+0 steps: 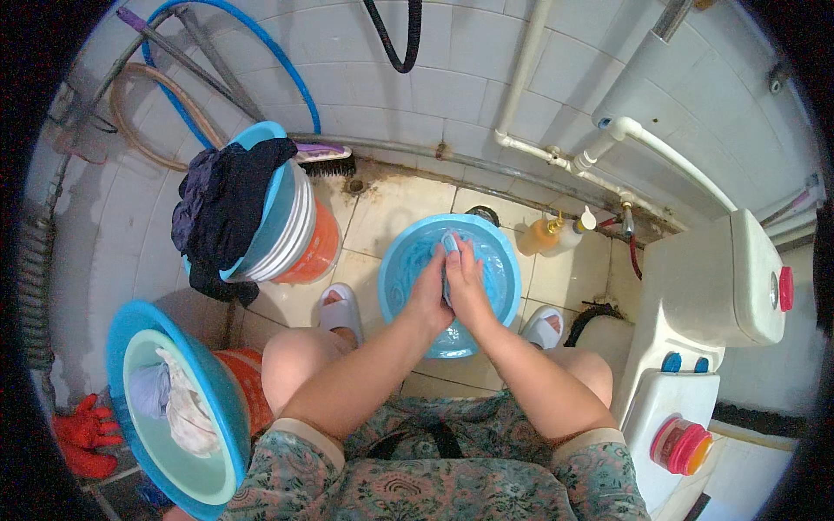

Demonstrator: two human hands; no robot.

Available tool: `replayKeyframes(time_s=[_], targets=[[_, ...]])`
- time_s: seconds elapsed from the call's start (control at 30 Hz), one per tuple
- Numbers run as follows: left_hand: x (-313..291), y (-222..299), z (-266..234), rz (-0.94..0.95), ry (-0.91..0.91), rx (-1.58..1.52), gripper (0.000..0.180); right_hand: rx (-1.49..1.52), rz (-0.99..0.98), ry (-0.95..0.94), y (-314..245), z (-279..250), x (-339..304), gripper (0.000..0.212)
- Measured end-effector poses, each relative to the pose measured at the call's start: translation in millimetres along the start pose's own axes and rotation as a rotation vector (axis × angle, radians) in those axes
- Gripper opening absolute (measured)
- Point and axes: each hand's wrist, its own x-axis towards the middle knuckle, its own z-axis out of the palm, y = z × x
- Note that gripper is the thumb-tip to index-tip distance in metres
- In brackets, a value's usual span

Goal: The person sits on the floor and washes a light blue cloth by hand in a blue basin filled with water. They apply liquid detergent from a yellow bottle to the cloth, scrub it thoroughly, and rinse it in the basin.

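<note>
A round blue basin [388,280] holding water stands on the floor between my feet. Above it my left hand [429,288] and my right hand [468,285] are pressed together, palm against palm. Squeezed between them is a small light blue cloth [449,244]. Its top end shows above the fingers and a narrow strip shows between the palms; the rest is hidden, so its exact kind cannot be made out. Both hands are closed on it.
Left, dark clothes [228,204] hang over a basin on an orange-and-white bucket [314,239]. Nearer, a pale green basin [137,451] holds laundry [187,408]. Two pump bottles [540,234] stand behind the blue basin, a scrub brush [326,156] by the wall, a toilet [695,278] at right.
</note>
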Motion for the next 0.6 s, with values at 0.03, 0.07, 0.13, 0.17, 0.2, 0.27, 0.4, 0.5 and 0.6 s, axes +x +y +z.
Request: replayKeyframes(time_s=[0.03,0.07,0.13,0.17,0.2,0.27,0.4,0.5,0.6], targets=[[-11,3,13,-0.005,0.024,-0.008,0.034,-0.114,-0.047,-0.004,5,2,1,0.051],[-9,2,11,0.036,-0.039,0.007,0.037,-0.229,-0.094,-0.009,8,3,1,0.054],[0,3,-2,0.116,-0.165,0.041,0.044,-0.307,-0.200,-0.017,2,5,-9,0.057],[8,3,-11,0.087,-0.139,0.065,0.045,-0.344,-0.253,-0.022,1,8,-13,0.058],[13,7,-14,0.056,-0.114,0.089,0.046,-0.340,-0.228,0.022,1,9,-14,0.059],[16,13,-18,0.039,0.009,0.209,0.046,-0.329,-0.177,0.110,2,10,-17,0.061],[11,24,-8,0.136,0.198,0.503,0.041,0.111,0.131,0.189,8,-11,5,0.055],[10,25,-3,0.251,0.270,0.597,0.036,0.508,0.379,0.099,-7,-33,3,0.050],[3,30,9,0.388,0.252,0.720,0.033,0.344,0.351,0.092,23,-33,10,0.053]])
